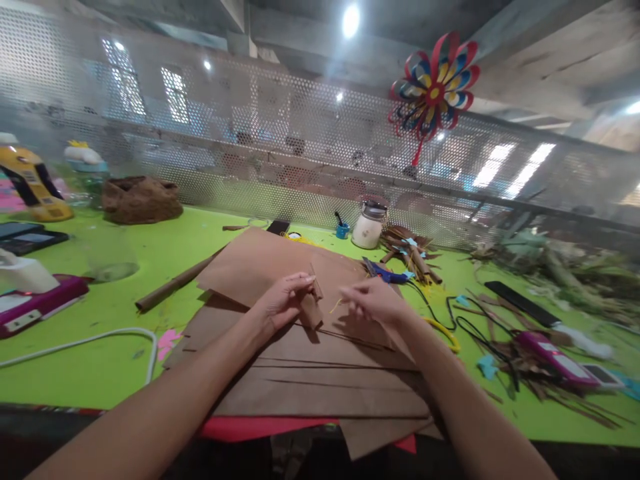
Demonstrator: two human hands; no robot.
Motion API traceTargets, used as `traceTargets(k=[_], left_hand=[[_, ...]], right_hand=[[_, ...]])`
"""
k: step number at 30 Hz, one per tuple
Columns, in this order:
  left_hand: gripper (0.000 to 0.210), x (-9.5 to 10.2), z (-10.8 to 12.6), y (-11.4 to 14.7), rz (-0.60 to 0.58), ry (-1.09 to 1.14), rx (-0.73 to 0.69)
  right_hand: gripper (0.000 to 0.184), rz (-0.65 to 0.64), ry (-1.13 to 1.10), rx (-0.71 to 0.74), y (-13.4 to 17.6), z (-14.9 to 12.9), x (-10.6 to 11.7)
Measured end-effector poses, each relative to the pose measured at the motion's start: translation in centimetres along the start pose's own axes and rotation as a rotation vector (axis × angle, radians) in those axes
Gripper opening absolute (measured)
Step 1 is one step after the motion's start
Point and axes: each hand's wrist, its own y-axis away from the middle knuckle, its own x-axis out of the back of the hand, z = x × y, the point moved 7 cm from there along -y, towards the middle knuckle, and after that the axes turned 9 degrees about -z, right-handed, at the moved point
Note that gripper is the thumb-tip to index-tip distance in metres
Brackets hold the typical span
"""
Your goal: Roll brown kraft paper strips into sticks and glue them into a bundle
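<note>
My left hand (290, 299) is closed around a small folded piece of brown paper (312, 312), held upright above the sheets. To its right, my right hand (373, 300) has its fingers pinched together on a thin yellow thread (337, 306), whose loose end points toward the paper piece. The two hands are a short gap apart. Beneath them lies a pile of large brown paper sheets (320, 400), some with slits or loose strips. Just beyond my right hand rests a blue-handled tool with a black cord (389, 274), its front partly hidden.
A rolled brown paper tube (175, 285) lies left of the sheets. Purple power strips (555, 360) and cords flank both sides. Farther back stand a white jar (369, 227), a small blue pot (343, 231) and a brown bag (143, 200), before a perforated metal screen (280, 147).
</note>
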Motion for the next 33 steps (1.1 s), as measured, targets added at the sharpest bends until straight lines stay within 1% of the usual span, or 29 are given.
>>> traceTargets(k=[2,3,4,5,6,9,12,16,18,20,22,23,24,26,27,29,31,33], left_hand=[[0.014,0.4,-0.4,-0.1,0.018,-0.015,0.035],[0.014,0.5,-0.6,-0.2,0.014,-0.020,0.042],[0.014,0.5,-0.6,-0.3,0.004,-0.022,0.043],[0.015,0.4,-0.7,-0.4,-0.013,-0.022,0.041],[0.015,0.3,-0.7,-0.4,-0.035,-0.022,0.039],[0.018,-0.1,-0.9,-0.4,-0.086,-0.018,0.064],[0.020,-0.1,-0.9,-0.4,-0.080,-0.001,0.080],[0.020,0.0,-0.6,-0.4,-0.060,0.016,0.065],[0.021,0.1,-0.6,-0.5,-0.058,0.020,0.067],[0.023,0.2,-0.6,-0.6,-0.055,0.019,0.073],[0.020,0.3,-0.6,-0.7,-0.048,0.009,0.069],[0.018,0.3,-0.6,-0.7,-0.042,0.002,0.064],[0.016,0.3,-0.6,-0.7,-0.034,-0.005,0.061],[0.015,0.4,-0.8,-0.7,-0.017,-0.012,0.058],[0.015,0.4,-0.8,-0.7,-0.009,-0.013,0.055],[0.017,0.5,-0.9,-0.7,0.004,-0.016,0.042],[0.018,0.5,-0.9,-0.7,0.005,-0.026,0.022],[0.018,0.4,-0.7,-0.5,-0.006,-0.046,0.002]], right_hand=[[0.042,0.244,-0.017,0.017,0.3,0.3,4.3],[0.040,0.339,-0.001,0.017,0.5,0.7,6.2],[0.038,0.416,0.059,-0.011,0.7,1.2,7.8],[0.035,0.483,0.156,-0.076,0.8,2.0,9.1],[0.033,0.513,0.203,-0.115,0.7,2.7,10.1],[0.024,0.549,0.332,-0.196,0.5,4.3,12.1],[0.017,0.582,0.457,-0.239,0.5,5.0,14.0],[0.020,0.574,0.526,-0.307,1.8,5.4,16.2],[0.020,0.540,0.537,-0.324,3.2,5.4,16.2],[0.018,0.455,0.587,-0.292,5.1,5.1,15.1],[0.021,0.239,0.779,-0.192,6.9,4.5,12.3],[0.024,0.149,0.853,-0.178,8.1,4.6,11.0],[0.029,0.097,0.907,-0.193,9.3,4.8,9.9],[0.045,0.018,0.973,-0.217,11.4,5.6,8.2],[0.053,0.009,0.988,-0.209,12.0,5.9,7.6],[0.062,0.018,1.015,-0.193,12.4,6.6,7.1],[0.064,0.038,1.030,-0.196,12.1,7.3,7.2],[0.062,0.057,1.029,-0.193,11.6,7.6,7.6]])
